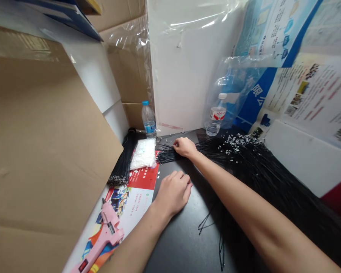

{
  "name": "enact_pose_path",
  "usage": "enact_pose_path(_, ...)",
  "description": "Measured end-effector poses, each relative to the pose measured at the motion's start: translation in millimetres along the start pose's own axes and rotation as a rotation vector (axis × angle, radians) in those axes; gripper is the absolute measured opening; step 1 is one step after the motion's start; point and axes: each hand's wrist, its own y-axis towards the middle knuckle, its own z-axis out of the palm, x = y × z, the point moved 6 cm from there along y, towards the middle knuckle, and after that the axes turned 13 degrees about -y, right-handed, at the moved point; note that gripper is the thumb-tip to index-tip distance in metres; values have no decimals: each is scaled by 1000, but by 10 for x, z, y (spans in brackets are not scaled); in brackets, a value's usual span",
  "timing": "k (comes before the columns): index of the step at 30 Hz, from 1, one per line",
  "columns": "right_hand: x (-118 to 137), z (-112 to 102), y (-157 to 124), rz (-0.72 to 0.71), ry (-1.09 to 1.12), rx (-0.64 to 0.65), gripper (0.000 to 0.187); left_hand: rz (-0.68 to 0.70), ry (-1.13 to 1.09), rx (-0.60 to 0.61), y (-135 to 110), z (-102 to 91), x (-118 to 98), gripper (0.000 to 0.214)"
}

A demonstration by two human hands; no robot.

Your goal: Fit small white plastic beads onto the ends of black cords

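Note:
My right hand reaches to the far side of the dark tabletop, its fingers pinched on thin black cords laid in a bunch. Closer to me, my left hand is curled above the table, thumb against the fingers; whatever it may hold is hidden. A large heap of black cords spreads along the right, with small white tips clustered at its far end. Left of the bunch lies a clear bag of white bits. Several loose cords lie near my right forearm.
A pink glue gun rests on a printed sheet at the left. Behind it lies another black cord bundle. Two water bottles, one blue-capped and one white-capped, stand at the back. A cardboard sheet blocks the left.

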Motion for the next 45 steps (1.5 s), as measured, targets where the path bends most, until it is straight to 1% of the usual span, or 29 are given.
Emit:
enact_pose_path(2,-4,-32,-7,-12,35,-48,20,-15,20,-19,5,-58,27,23)
enact_pose_path(5,-51,-127,-58,-10,105,-158,22,-81,41,-112,6,-214,107,26)
enact_pose_path(8,-102,-246,-113,8,193,-253,20,-248,87,-194,-12,-355,255,25)
enact_pose_path(10,-115,-372,-137,17,243,-307,20,-385,143,-185,-33,-391,368,24)
enact_pose_path(12,-115,-597,-172,8,301,-400,20,-480,192,-154,-51,-396,454,26)
enact_pose_path(14,-97,-957,-266,-64,387,-569,17,-515,231,-136,-59,-395,498,28)
enact_pose_path(16,-51,-1406,-457,-224,461,-770,15,-520,256,-129,-61,-390,514,30)
enact_pose_path(17,-18,-1628,-576,-305,454,-837,15,-525,259,-121,-62,-382,521,30)
enact_pose_path(19,69,-2030,-831,-414,337,-897,16,-554,245,-91,-65,-356,542,30)
enact_pose_path(21,183,-2352,-1082,-460,114,-888,16,-593,219,-63,-72,-333,568,29)
enact_pose_path(24,308,-2696,-1394,-399,-255,-845,22,-603,201,-65,-78,-338,583,27)
enact_pose_path(26,343,-2813,-1524,-344,-475,-770,34,-590,197,-74,-89,-357,581,27)
enact_pose_path(27,331,-2824,-1559,-314,-567,-707,39,-581,196,-78,-97,-370,578,27)
enact_pose_path(29,240,-2737,-1597,-263,-673,-566,45,-564,203,-87,-116,-398,567,28)
enact_pose_path(31,84,-2504,-1629,-237,-642,-457,36,-553,226,-91,-134,-424,554,27)
enact_pose_path(33,-101,-2138,-1671,-220,-519,-370,20,-550,252,-86,-146,-437,545,27)
enact_pose_path(34,-203,-1905,-1690,-191,-468,-298,16,-553,260,-80,-149,-438,543,28)
enact_pose_path(35,-293,-1659,-1714,-160,-428,-221,16,-557,264,-73,-149,-436,543,28)
enact_pose_path(37,-377,-1179,-1784,-172,-329,-65,17,-566,261,-63,-144,-427,550,28)
enact_pose_path(39,-378,-824,-1861,-183,-225,34,19,-569,252,-64,-134,-422,560,28)
enact_pose_path(41,-329,-634,-1916,-184,-117,58,21,-573,245,-73,-129,-421,569,29)
enact_pose_path(43,-266,-565,-1935,-179,-25,45,22,-570,239,-84,-126,-422,565,29)
enact_pose_path(45,-211,-545,-1926,-180,27,34,21,-561,234,-87,-123,-417,546,29)
